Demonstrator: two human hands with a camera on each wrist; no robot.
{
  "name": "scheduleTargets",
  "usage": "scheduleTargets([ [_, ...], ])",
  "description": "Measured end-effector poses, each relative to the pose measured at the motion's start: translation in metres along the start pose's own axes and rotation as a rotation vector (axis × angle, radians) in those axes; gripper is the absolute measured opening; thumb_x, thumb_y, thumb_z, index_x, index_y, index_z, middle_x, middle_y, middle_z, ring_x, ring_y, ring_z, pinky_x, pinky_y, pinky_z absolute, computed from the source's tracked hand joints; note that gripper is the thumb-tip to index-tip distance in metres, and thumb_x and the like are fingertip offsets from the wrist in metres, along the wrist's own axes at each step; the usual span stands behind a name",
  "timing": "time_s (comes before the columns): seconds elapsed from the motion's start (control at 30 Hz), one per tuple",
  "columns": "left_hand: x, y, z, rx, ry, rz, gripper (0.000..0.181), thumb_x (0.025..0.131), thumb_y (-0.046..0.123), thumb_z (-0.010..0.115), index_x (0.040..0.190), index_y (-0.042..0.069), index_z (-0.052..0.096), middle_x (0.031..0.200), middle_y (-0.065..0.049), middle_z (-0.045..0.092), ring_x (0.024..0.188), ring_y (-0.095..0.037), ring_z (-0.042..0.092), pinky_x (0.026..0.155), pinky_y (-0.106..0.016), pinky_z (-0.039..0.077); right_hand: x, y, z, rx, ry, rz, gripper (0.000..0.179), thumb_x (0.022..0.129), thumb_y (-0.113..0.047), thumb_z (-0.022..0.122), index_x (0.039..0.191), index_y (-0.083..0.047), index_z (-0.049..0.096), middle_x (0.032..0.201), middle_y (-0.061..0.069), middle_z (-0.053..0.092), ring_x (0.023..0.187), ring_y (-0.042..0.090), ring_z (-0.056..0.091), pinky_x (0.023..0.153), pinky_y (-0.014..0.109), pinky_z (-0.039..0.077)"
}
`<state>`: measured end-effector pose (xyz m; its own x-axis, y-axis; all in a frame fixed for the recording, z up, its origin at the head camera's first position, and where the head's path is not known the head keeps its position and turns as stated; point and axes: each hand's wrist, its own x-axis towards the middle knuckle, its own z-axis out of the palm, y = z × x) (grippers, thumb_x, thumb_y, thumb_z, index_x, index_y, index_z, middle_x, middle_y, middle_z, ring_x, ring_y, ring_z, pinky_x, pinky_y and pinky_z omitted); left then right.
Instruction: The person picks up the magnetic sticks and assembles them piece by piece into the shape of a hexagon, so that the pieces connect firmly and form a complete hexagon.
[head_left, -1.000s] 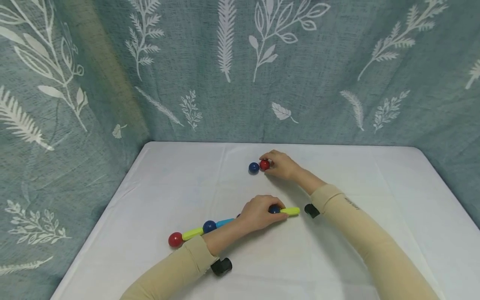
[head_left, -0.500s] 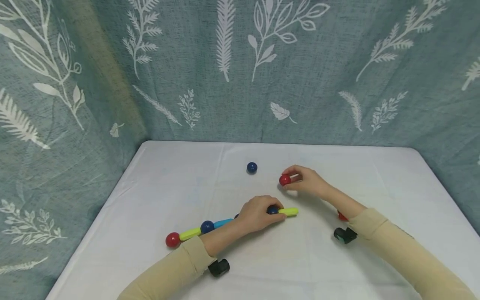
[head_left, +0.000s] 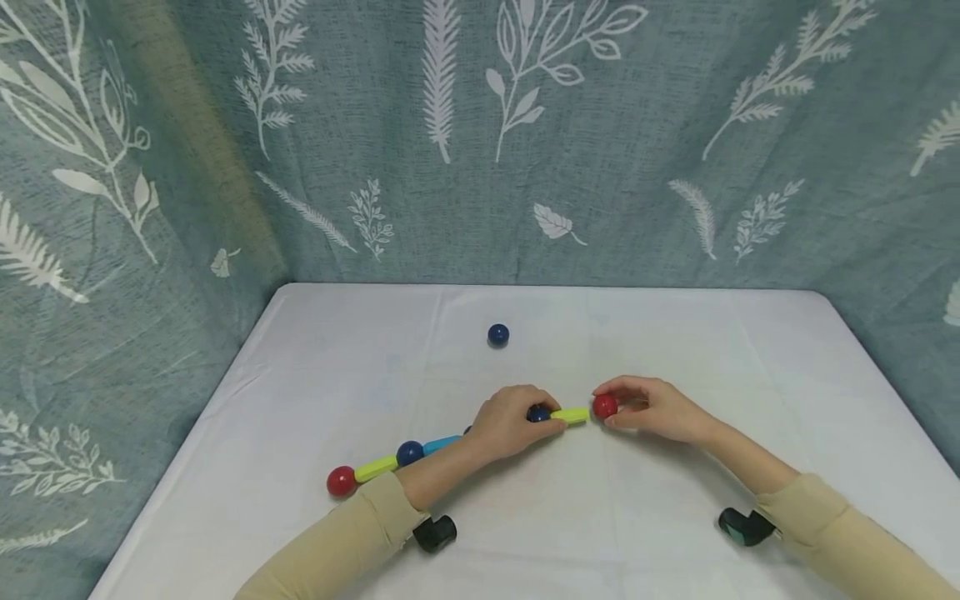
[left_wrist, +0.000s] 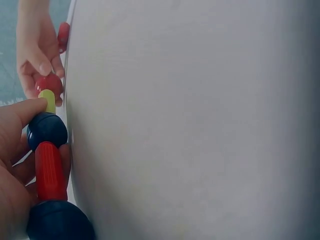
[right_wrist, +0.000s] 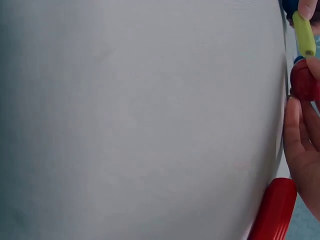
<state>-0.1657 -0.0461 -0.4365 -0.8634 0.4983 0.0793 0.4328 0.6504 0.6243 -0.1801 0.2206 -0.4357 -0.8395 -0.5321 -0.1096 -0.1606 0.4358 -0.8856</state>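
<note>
My left hand (head_left: 510,425) grips a row of joined balls and sticks lying across the white table. Its fingers and thumb are around a blue ball (head_left: 537,413) near the row's right end, from which a yellow-green stick (head_left: 572,416) points right. My right hand (head_left: 660,410) pinches a red ball (head_left: 605,407) close to that stick's free end. Beneath my left hand, the left wrist view shows a red stick (left_wrist: 50,170) and another blue ball (left_wrist: 60,222). The row's left part has a light blue stick (head_left: 442,445), a blue ball (head_left: 410,453), a yellow-green stick (head_left: 377,468) and a red ball (head_left: 342,482).
A loose blue ball (head_left: 498,335) lies toward the back of the table (head_left: 360,333). Another red stick (right_wrist: 274,210) appears near my right hand in the right wrist view. A patterned blue-green curtain (head_left: 420,225) hangs behind the table and along its left side.
My right hand has carried the red ball from beside the loose blue ball, forward and right, to the yellow-green stick's end. My left hand has kept its grip on the row.
</note>
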Motion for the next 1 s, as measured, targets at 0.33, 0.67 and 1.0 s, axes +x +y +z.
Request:
scheduleTargets([
  [0.33, 0.004, -0.001, -0.001, 0.012, 0.011, 0.002, 0.021, 0.087, 0.032, 0.074, 0.101, 0.015, 0.075, 0.096, 0.003, 0.07, 0.084, -0.01, 0.059, 0.075, -0.025, 0.046, 0.005, 0.0, 0.008, -0.114, 0.004, -0.096, 0.038, 0.087, -0.017, 0.075, 0.122, -0.009, 0.063, 0.116, 0.007, 0.065, 0.097, 0.017, 0.061, 0.079, 0.027, 0.051],
  [0.67, 0.003, -0.006, -0.012, 0.037, -0.009, 0.035, 0.026, 0.087, 0.033, 0.074, 0.104, 0.014, 0.074, 0.095, 0.003, 0.069, 0.081, -0.009, 0.06, 0.07, -0.024, 0.047, 0.022, -0.012, 0.02, -0.368, 0.046, -0.232, 0.022, 0.085, -0.02, 0.077, 0.107, -0.017, 0.071, 0.097, -0.007, 0.064, 0.084, 0.014, 0.052, 0.073, 0.028, 0.045],
  [1.0, -0.032, -0.032, -0.054, 0.038, -0.013, -0.096, 0.028, 0.085, 0.03, 0.076, 0.107, 0.013, 0.072, 0.091, 0.004, 0.067, 0.083, -0.012, 0.061, 0.072, -0.03, 0.049, 0.028, -0.014, 0.015, -0.389, 0.087, -0.177, 0.021, 0.084, -0.018, 0.078, 0.104, -0.014, 0.073, 0.095, -0.004, 0.065, 0.081, 0.014, 0.051, 0.068, 0.027, 0.044],
])
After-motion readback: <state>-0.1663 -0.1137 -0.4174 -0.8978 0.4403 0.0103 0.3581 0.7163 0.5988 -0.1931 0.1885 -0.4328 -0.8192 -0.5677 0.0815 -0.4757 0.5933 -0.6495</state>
